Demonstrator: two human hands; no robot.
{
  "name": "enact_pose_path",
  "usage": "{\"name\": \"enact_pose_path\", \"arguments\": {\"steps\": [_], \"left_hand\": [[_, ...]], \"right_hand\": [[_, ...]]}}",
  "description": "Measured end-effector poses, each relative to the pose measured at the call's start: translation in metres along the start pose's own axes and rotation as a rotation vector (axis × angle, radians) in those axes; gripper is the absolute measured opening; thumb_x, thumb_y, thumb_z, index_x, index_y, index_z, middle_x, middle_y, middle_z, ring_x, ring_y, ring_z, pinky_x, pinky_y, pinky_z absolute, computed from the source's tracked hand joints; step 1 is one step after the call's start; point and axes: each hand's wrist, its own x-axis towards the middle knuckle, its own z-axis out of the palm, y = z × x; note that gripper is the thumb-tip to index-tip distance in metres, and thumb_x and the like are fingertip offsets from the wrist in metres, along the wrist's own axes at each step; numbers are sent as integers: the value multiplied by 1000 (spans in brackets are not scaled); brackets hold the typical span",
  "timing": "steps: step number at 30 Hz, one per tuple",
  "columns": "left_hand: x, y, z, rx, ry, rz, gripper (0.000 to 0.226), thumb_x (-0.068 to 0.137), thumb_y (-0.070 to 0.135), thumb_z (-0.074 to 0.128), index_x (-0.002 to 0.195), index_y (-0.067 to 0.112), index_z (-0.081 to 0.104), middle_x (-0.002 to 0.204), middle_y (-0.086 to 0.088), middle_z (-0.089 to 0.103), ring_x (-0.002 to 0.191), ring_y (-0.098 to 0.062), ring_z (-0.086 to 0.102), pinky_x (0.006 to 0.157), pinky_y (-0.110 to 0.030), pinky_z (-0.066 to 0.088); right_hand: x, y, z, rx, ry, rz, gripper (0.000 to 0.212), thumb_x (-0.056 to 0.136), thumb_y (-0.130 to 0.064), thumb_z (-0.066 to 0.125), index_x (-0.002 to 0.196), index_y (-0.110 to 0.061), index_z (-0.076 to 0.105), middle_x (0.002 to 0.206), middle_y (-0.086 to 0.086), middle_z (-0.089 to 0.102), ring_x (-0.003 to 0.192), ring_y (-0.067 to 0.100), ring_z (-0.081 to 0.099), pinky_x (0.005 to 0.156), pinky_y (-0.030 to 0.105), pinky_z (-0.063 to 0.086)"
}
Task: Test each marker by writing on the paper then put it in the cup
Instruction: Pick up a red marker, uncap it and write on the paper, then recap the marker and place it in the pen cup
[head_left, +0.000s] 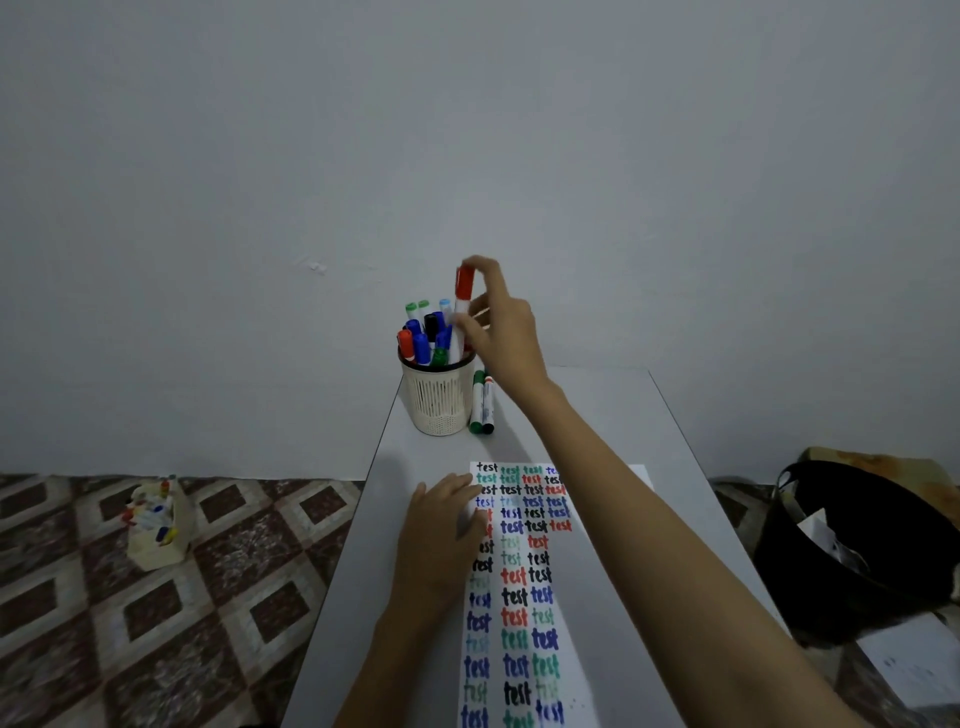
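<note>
fingers (491, 275) of the right hand (506, 332) pinch the red marker (461, 312) by its cap, thumb lower on the white barrel. its lower end sits at the rim of the cup (439, 400), among the stored markers (423, 343). to finish well, keep it upright, steer it into a gap (the cup looks crowded) and release only once it stands. the right arm reaches forward over the paper (498, 571), wrist raised. the left hand (441, 530) lies flat on the paper's left edge, fingers straight and close together.
</note>
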Motion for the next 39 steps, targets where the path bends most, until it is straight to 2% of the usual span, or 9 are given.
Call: {"name": "enact_pose_path", "arguments": {"steps": [3,8,14,16,20,24,30,35,39], "left_hand": [[0,1,-1,-7,4,-2,51,86,42,39,125,15,56,136,1,50,128,-12,41,116,-33,12],[0,0,0,-22,16,-4,45,89,40,44,125,16,57,136,1,51,128,-11,41,115,-29,12],[2,-2,2,-34,49,2,35,91,27,54,124,15,57,136,3,51,128,-10,40,114,-26,9],[2,-3,3,-24,49,5,35,91,26,54,124,16,57,136,3,51,128,-9,40,114,-26,9],[2,-4,3,-19,62,2,35,90,27,55,124,17,58,136,5,51,127,-8,41,113,-25,10],[3,-4,3,-10,71,17,34,91,26,55,123,17,58,135,3,52,127,-10,41,112,-25,9],[2,-3,1,-35,47,7,49,83,40,43,121,14,60,133,1,54,125,-12,44,114,-31,16],[3,-4,1,-37,35,6,48,82,37,44,120,14,61,131,0,55,122,-13,48,114,-34,18],[3,-1,0,-38,29,21,51,81,39,42,120,11,61,129,-2,57,122,-16,50,112,-33,21]], "right_hand": [[-9,11,14,-155,-135,-19,35,85,-10,66,118,-15,54,87,8,67,78,23,64,72,42,55],[-9,16,25,-252,-210,-118,31,94,-8,54,121,-16,66,101,9,57,99,23,50,72,34,46],[-21,40,8,12,95,165,43,91,9,42,124,-11,61,103,11,59,95,18,55,84,27,49],[-36,57,5,-117,-73,295,41,89,6,47,126,-10,58,113,12,58,102,21,56,90,39,50],[-70,79,9,-499,-571,324,52,89,-31,61,138,-18,50,132,12,50,122,29,45,98,41,42],[-83,81,16,-500,-409,268,39,88,-36,63,121,-16,60,110,8,61,103,23,51,79,31,43],[-98,80,10,-321,-193,381,21,79,-16,68,99,-10,65,92,8,61,81,23,57,69,31,48],[-115,80,-5,-36,215,467,16,89,-17,63,104,-12,63,103,5,56,82,11,57,73,28,54],[-130,74,-19,313,457,586,14,92,-16,61,105,-13,64,107,7,58,86,25,64,64,29,58]]}}
